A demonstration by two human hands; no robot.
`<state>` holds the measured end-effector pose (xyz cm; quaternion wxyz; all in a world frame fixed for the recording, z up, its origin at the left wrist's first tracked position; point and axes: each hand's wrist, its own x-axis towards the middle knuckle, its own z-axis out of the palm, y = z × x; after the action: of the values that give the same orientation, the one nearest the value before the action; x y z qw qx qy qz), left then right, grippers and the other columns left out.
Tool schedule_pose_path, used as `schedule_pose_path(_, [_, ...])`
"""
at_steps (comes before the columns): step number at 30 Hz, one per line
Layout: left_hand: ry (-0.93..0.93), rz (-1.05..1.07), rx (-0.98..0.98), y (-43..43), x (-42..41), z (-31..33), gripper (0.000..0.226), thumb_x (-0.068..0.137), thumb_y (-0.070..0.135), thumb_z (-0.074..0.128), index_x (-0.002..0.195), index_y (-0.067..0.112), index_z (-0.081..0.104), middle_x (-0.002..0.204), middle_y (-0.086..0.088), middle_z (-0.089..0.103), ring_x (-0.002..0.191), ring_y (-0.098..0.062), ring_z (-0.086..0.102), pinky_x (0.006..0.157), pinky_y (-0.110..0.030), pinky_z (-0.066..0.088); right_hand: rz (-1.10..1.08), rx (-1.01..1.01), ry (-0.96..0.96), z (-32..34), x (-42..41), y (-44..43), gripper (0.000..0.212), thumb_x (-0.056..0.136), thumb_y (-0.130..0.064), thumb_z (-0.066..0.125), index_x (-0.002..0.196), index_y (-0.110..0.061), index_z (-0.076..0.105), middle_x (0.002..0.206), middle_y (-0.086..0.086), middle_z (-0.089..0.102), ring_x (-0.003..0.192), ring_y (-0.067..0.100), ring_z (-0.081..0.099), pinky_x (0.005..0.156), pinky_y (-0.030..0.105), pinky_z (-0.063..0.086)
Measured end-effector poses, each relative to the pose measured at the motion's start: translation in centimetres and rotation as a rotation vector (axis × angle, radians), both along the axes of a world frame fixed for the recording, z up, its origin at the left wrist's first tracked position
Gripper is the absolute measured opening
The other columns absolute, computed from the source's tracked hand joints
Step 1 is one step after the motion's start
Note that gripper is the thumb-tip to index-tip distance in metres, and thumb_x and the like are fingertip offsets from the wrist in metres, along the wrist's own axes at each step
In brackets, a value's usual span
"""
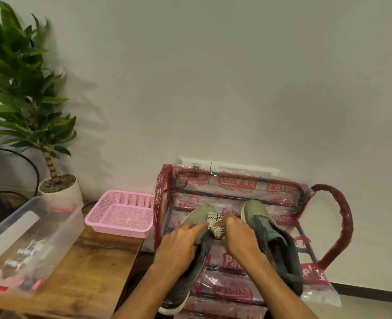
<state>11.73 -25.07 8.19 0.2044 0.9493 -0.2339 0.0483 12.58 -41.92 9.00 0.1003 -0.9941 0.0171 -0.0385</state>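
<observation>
Two grey-green shoes lie on a plastic-wrapped red rack (337, 229). The left shoe (197, 217) is under my left hand (178, 245), which rests on its upper with the forefinger stretched toward a rolled cream sock (214, 226). My right hand (236, 236) pinches that sock at the shoe's opening. The right shoe (273, 240) lies untouched beside my right wrist.
A pink mesh basket (121, 214) and a clear plastic tub (29, 240) sit on a wooden table (93, 268) to the left. A potted plant (52, 180) stands at the back left. The white wall is close behind the rack.
</observation>
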Motion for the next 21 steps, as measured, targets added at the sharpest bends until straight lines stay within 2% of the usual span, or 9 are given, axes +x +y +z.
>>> schedule_pose_path(4, [0.055,0.189,0.089,1.0,-0.8,0.6,0.053,0.093,0.028,0.053,0.141,0.030,0.033,0.125,0.000,0.060,0.108,-0.025,0.061,0.087,-0.039,0.048,-0.017,0.027,0.003,0.1,-0.3,0.0,0.039,0.088,-0.003,0.058,0.123,-0.018,0.063,0.124,0.004,0.062,0.114,0.023,0.058,0.089,0.035,0.046])
schedule_pose_path(7, [0.096,0.224,0.185,1.4,-1.6,1.2,0.034,0.096,0.024,0.048,0.129,0.021,0.046,0.120,-0.005,0.063,0.109,-0.027,0.061,0.086,-0.035,0.046,-0.013,0.038,0.000,0.3,-0.5,0.3,0.040,0.087,-0.001,0.056,0.122,-0.019,0.063,0.124,0.004,0.061,0.113,0.025,0.058,0.090,0.037,0.048])
schedule_pose_path(9, [0.095,0.237,0.223,1.3,-2.0,1.8,0.028,0.098,0.019,0.043,0.125,0.017,0.050,0.122,-0.007,0.061,0.110,-0.027,0.059,0.085,-0.034,0.044,0.006,0.048,-0.050,0.4,-0.7,0.4,0.048,0.085,0.003,0.053,0.125,-0.020,0.062,0.129,0.001,0.058,0.115,0.022,0.056,0.091,0.037,0.048])
schedule_pose_path(12, [0.067,0.237,0.262,0.7,-2.2,2.5,0.025,0.099,0.014,0.039,0.123,0.015,0.048,0.122,-0.006,0.061,0.112,-0.027,0.059,0.086,-0.034,0.044,0.114,0.138,-0.119,0.8,-1.0,0.5,0.062,0.080,0.009,0.050,0.130,-0.026,0.061,0.138,-0.007,0.050,0.126,0.018,0.048,0.098,0.032,0.042])
schedule_pose_path(14, [0.047,0.238,0.283,0.3,-2.4,2.7,0.025,0.099,0.013,0.039,0.123,0.016,0.047,0.122,-0.005,0.060,0.113,-0.027,0.058,0.086,-0.035,0.043,0.256,0.177,-0.111,1.0,-1.1,0.7,0.060,0.082,0.008,0.052,0.128,-0.028,0.062,0.143,-0.009,0.047,0.133,0.014,0.041,0.103,0.028,0.037])
schedule_pose_path(16, [0.041,0.261,0.269,0.3,-2.3,2.7,0.026,0.100,0.015,0.038,0.124,0.017,0.046,0.122,-0.004,0.060,0.113,-0.026,0.057,0.087,-0.035,0.042,0.329,0.116,-0.082,0.8,-1.1,0.7,0.057,0.085,0.004,0.055,0.131,-0.029,0.060,0.146,-0.008,0.043,0.136,0.014,0.037,0.106,0.029,0.035])
schedule_pose_path(19, [0.016,0.291,0.226,0.2,-2.4,2.7,0.028,0.099,0.016,0.039,0.126,0.017,0.046,0.121,-0.003,0.061,0.110,-0.024,0.059,0.085,-0.032,0.043,0.198,-0.005,-0.063,1.1,-1.1,0.2,0.052,0.091,-0.002,0.056,0.137,-0.026,0.054,0.146,-0.002,0.043,0.134,0.021,0.040,0.102,0.037,0.040])
schedule_pose_path(21, [0.003,0.288,0.199,0.1,-2.4,2.6,0.028,0.099,0.016,0.038,0.125,0.017,0.046,0.120,-0.003,0.062,0.109,-0.024,0.061,0.084,-0.032,0.044,0.131,0.016,-0.062,1.4,-1.3,0.3,0.051,0.091,-0.002,0.053,0.136,-0.025,0.055,0.143,-0.001,0.046,0.129,0.023,0.045,0.098,0.038,0.043])
